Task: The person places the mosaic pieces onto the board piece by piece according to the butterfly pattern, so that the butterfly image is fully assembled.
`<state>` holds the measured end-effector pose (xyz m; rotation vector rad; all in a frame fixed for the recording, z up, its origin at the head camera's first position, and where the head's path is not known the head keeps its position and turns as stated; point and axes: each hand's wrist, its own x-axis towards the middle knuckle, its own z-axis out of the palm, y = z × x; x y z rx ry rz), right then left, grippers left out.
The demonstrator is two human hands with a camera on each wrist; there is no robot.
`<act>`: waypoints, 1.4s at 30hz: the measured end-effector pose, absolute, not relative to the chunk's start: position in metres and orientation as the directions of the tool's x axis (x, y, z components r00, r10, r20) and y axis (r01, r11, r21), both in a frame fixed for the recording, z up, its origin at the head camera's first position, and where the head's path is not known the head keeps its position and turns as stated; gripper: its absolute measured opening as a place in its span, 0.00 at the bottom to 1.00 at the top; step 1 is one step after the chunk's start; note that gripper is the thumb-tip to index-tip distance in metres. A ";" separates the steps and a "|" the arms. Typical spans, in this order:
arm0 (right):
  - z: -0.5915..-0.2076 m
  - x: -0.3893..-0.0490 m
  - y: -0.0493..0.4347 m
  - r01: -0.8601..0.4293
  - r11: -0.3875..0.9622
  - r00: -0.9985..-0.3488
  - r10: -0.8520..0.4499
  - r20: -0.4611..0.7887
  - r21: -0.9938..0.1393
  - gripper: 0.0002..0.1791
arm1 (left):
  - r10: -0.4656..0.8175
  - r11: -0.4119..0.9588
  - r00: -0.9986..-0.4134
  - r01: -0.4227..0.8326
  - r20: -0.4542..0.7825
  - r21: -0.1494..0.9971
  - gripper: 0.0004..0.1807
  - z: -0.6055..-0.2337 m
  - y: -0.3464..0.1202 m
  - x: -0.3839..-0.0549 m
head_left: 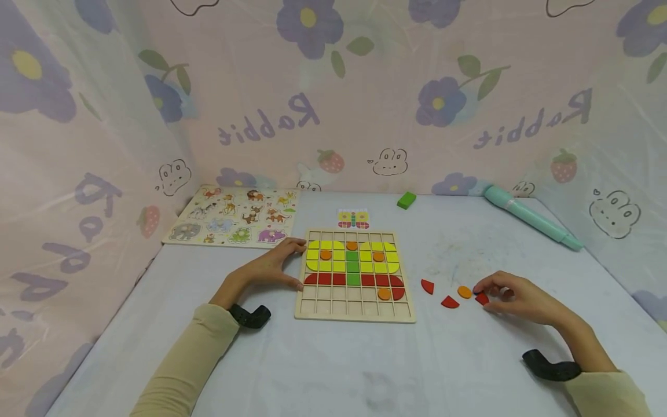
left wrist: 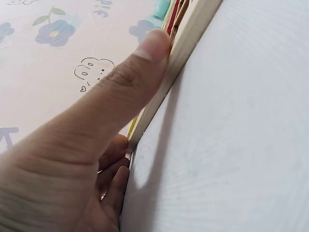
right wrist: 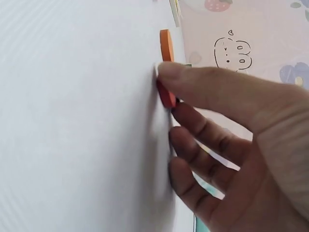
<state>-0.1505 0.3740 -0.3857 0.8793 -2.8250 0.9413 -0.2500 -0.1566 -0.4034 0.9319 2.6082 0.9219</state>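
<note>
A wooden grid board [head_left: 323,307] holds yellow, orange, green and red pieces in a butterfly-like pattern. My left hand [head_left: 271,269] steadies the board's left edge, thumb toward the near end and fingers farther up. In the left wrist view the thumb [left wrist: 145,60] presses against the wooden rim. To the right of the board, my right hand [head_left: 523,298] pinches a red quarter-circle piece [right wrist: 166,94] between thumb and index finger, low at the table. An orange disc [head_left: 465,292] and two more red quarter-circle pieces [head_left: 450,302] lie between that hand and the board.
Behind the board lies a small butterfly pattern card [head_left: 353,219]. An animal puzzle board [head_left: 234,217] is at the back left. A green block [head_left: 406,200] and a teal tube-shaped object [head_left: 534,217] lie farther back. Patterned curtains [head_left: 365,116] enclose the table.
</note>
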 end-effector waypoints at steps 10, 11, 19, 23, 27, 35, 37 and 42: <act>-0.390 -0.153 0.371 -0.527 0.697 -0.848 -0.471 0.244 -0.487 0.15 | 0.633 0.601 -0.774 0.493 0.002 0.629 0.51 -0.402 -0.156 -0.249; -0.391 -0.154 0.371 -0.547 0.684 -0.835 -0.487 0.256 -0.483 0.16 | 0.635 0.599 -0.773 0.496 0.005 0.628 0.51 -0.403 -0.156 -0.249; -0.392 -0.154 0.371 -0.614 0.632 -0.787 -0.539 0.302 -0.473 0.18 | 0.637 0.597 -0.771 0.500 0.009 0.628 0.51 -0.403 -0.156 -0.250; -0.393 -0.155 0.370 -0.566 0.693 -0.825 -0.485 0.292 -0.446 0.16 | 0.638 0.592 -0.770 0.502 0.013 0.630 0.50 -0.403 -0.156 -0.249; -0.390 -0.154 0.370 -0.501 0.741 -0.865 -0.443 0.236 -0.447 0.16 | 0.639 0.589 -0.769 0.502 0.016 0.633 0.50 -0.402 -0.156 -0.248; -0.385 -0.152 0.375 -0.521 0.683 -0.841 -0.513 0.173 -0.512 0.18 | 0.642 0.584 -0.766 0.507 0.020 0.634 0.50 -0.401 -0.156 -0.247; -0.387 -0.153 0.373 -0.540 0.678 -0.833 -0.517 0.198 -0.499 0.17 | 0.640 0.587 -0.768 0.503 0.017 0.635 0.50 -0.399 -0.156 -0.247; -0.388 -0.153 0.370 -0.537 0.681 -0.835 -0.514 0.197 -0.498 0.17 | 0.641 0.585 -0.767 0.500 0.013 0.639 0.50 -0.399 -0.156 -0.246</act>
